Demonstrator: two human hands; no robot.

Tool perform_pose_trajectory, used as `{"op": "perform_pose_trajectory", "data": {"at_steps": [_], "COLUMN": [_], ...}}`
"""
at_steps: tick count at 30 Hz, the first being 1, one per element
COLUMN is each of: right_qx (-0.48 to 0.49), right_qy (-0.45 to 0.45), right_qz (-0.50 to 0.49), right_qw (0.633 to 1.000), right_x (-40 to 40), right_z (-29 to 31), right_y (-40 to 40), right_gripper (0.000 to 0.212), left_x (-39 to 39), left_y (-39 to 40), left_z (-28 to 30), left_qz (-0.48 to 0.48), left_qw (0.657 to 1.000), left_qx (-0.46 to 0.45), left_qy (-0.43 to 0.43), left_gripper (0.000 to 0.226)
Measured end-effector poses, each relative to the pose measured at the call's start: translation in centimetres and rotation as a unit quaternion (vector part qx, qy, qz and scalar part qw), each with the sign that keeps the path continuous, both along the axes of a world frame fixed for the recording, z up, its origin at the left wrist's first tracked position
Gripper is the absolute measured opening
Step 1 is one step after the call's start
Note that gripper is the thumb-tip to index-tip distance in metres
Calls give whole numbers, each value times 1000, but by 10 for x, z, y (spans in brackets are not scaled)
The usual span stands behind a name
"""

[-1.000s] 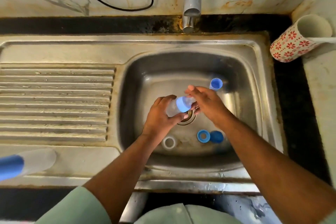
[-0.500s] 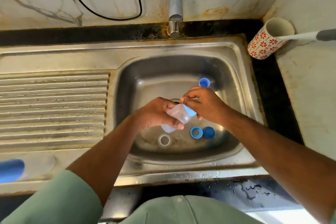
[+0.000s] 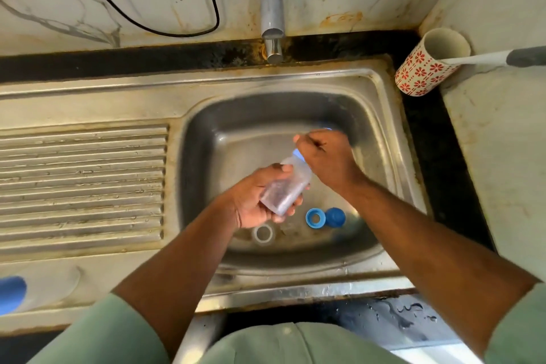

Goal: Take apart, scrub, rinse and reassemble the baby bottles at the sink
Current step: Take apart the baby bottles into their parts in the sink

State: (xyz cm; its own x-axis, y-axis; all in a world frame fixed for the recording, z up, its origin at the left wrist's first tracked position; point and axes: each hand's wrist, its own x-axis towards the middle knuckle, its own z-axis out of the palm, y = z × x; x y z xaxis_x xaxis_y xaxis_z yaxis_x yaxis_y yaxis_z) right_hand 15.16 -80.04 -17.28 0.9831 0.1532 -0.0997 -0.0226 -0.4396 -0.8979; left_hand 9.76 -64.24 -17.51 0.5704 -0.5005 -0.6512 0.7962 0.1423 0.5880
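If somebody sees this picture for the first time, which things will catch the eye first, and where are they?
First, the two hands over the middle of the sink basin: the left hand grips a clear baby bottle, and the right hand holds its blue top. Next, the blue ring and blue cap on the basin floor just below the hands, and the red-flowered cup at the back right corner.

Head view, steeply down over sink (image 3: 295, 80)
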Motion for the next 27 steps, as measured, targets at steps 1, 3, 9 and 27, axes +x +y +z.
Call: {"op": "perform_pose_trajectory", "data": {"at_steps": [1, 3, 9, 27], "right_qx": [28, 73, 32, -107], "right_qy": [8, 118, 291, 38], "right_qz": [53, 148, 201, 61], "right_qw": [998, 979, 935, 992], "right_x": [5, 18, 29, 25], "right_z": [4, 13, 30, -9], "right_y": [-3, -19, -44, -88], "right_gripper": [38, 8, 54, 45], "left_x": [-2, -1, 21, 58], "left_y": [3, 8, 9, -80], "left_z": [-7, -18, -9, -101], "left_qz": [-2, -10, -46, -51], "left_qw": [997, 994, 985, 858], "left_qx": [-73, -104, 125, 365], "left_qy": [33, 32, -112, -358], "left_gripper": [59, 65, 55, 57]}}
